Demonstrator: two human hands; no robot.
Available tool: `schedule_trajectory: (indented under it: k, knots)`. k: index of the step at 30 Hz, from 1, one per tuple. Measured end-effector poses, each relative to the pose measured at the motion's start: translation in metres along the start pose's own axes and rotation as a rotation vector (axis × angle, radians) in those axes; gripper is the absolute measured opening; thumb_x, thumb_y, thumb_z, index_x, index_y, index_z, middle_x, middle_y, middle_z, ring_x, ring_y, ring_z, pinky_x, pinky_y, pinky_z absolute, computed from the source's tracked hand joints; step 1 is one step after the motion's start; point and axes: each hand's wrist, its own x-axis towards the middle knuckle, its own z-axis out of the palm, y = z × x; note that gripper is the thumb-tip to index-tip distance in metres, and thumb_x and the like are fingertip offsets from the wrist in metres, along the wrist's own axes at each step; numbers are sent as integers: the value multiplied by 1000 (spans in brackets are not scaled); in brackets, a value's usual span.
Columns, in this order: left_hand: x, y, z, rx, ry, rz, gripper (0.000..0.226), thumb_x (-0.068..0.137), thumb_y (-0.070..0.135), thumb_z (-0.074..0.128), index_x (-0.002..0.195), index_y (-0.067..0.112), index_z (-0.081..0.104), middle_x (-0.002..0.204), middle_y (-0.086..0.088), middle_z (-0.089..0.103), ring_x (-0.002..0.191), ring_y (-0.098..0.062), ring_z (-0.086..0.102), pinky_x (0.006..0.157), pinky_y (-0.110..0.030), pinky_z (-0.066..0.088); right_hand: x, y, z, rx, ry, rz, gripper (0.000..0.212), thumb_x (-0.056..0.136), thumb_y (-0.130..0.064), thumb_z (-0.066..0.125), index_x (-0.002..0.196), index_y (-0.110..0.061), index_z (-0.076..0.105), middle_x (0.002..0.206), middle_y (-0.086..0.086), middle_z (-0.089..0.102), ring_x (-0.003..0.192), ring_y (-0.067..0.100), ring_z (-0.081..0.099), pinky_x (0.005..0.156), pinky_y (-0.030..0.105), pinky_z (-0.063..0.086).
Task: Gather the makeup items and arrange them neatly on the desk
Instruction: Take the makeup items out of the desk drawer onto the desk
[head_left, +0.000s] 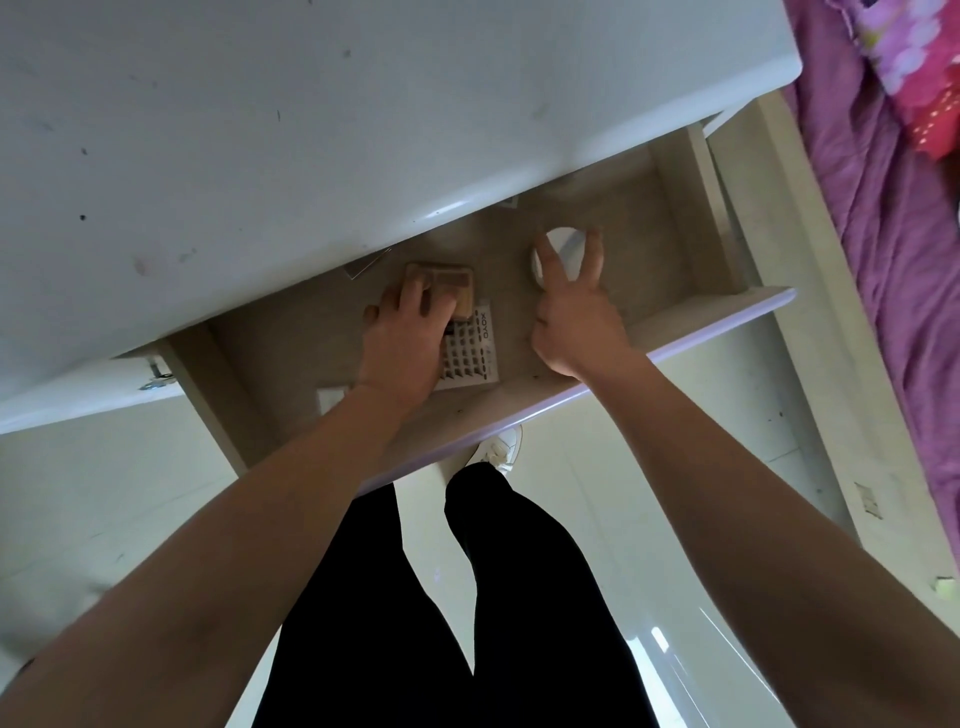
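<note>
Inside the one open drawer (639, 234) below the white tabletop (260, 130) lie three makeup items: one tan palette (452, 278), grasped by the left hand (402, 343); one lash card (472, 356) beside it; one white round case (566, 249), straddled by the released, spread fingers (546, 258) of the right hand (576, 317)

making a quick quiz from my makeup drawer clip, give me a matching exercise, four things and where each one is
Things
1. brown palette
2. round white container
3. white XOYO card
4. purple bedspread

Places
a. outside the drawer, far right
b. under the left hand's fingers
c. framed by the right hand's spread fingers
d. flat in the drawer, between the palette and the drawer front

Pairs: 1-b, 2-c, 3-d, 4-a
</note>
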Motion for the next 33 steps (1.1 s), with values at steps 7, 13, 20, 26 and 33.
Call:
schedule_trajectory:
  k: [7, 13, 20, 26, 33]
  knots:
    - [-5, -7, -17, -92, 19, -9, 46, 79, 14, 40, 122, 16, 58, 117, -18, 58, 87, -41, 62, 68, -47, 51, -3, 2, -23, 59, 86, 75, 48, 93, -22, 55, 140, -16, 44, 136, 16, 50, 120, 39, 53, 97, 47, 47]
    - [-50, -22, -66, -190, 93, -14, 48, 85, 25, 51, 132, 13, 49, 129, -13, 55, 84, -35, 65, 56, -43, 54, -26, -34, -45, 229, 138, 50, 35, 93, -23, 54, 127, -14, 51, 122, 10, 54, 112, 28, 53, 86, 36, 44]
    - [-97, -68, -147, -255, 346, -52, 44, 88, 28, 43, 129, 13, 51, 129, -13, 58, 98, -33, 65, 58, -40, 56, -46, -127, -83, 464, 270, -32, 42, 84, -31, 60, 123, -19, 49, 120, 4, 51, 110, 23, 48, 92, 38, 43]
    - [-115, -168, -180, -204, 487, -225, 36, 92, 13, 60, 128, 14, 52, 126, -13, 56, 99, -34, 62, 58, -44, 59, -43, -231, -88, 388, 241, -170, 52, 83, -27, 59, 130, -10, 44, 121, 9, 53, 114, 29, 49, 94, 40, 41]
    - [-140, -283, -161, -202, 321, -354, 52, 82, -1, 64, 131, 17, 55, 137, -6, 51, 113, -34, 55, 64, -49, 59, -26, -328, -47, 71, 175, -311, 50, 89, -41, 58, 130, -14, 48, 126, 9, 53, 117, 31, 49, 95, 44, 41]
